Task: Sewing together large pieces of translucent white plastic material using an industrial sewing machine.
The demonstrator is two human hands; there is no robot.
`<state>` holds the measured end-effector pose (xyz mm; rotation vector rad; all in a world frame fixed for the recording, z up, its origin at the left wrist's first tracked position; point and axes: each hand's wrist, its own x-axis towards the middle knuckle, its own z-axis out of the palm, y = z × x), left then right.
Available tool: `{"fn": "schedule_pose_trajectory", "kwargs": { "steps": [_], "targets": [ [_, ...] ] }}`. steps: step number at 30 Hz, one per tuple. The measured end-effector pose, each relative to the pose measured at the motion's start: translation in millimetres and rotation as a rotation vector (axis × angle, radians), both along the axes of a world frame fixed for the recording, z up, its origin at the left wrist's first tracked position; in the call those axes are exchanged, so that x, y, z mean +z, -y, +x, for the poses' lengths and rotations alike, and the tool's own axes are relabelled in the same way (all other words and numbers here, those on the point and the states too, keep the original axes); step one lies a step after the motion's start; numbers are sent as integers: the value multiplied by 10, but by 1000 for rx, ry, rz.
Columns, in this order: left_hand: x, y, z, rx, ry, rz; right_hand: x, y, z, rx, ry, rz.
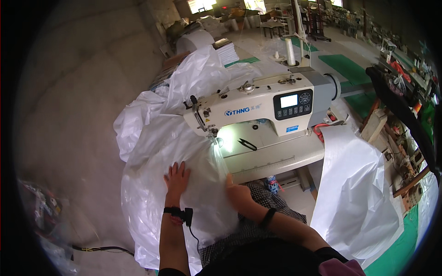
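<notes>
A great sheet of translucent white plastic film (156, 152) spills off the left end of the sewing table (276, 158) and billows down to the concrete floor (78, 92), its upper edge drawn in under the needle of the white industrial sewing machine (258, 108). A second white sheet (354, 184) hangs off the right end of the table. Behind the machine a cone of white thread (290, 51) stands upright on its stand. The left hand (177, 177) lies flat on the film, fingers spread and pressing down, holding nothing, just left of the needle line. The right hand (237, 191) rests against the film's edge nearer the table front; whether it pinches the film I cannot tell. Small black thread snips (247, 144) lie on the machine bed, apart from both hands.
</notes>
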<state>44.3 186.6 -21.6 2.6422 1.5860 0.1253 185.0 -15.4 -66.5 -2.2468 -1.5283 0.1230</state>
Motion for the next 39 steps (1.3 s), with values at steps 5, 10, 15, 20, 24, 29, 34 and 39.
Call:
{"fn": "schedule_pose_trajectory", "kwargs": {
  "steps": [5,10,15,20,24,29,34,39],
  "targets": [
    [88,337,639,-533,139,330,-15,-72,-154,30,116,-40],
    [-144,549,1110,-577,13,162,32,-160,-108,45,-87,26],
    [-269,430,1103,-476,36,284,88,-156,1,52,-197,163],
    [-272,461,1130,-405,-22,316,325,-150,302,248,-13,-36],
    [-321,527,1161,-355,-69,440,527,-165,873,-3,124,36],
    [-465,538,1169,-322,9,522,434,-410,1492,-185,413,-83],
    [-490,403,1117,-341,109,518,158,-606,1765,-12,434,-68],
    [-455,39,1144,-491,500,221,210,-672,1720,34,477,-80]
  ]
}}
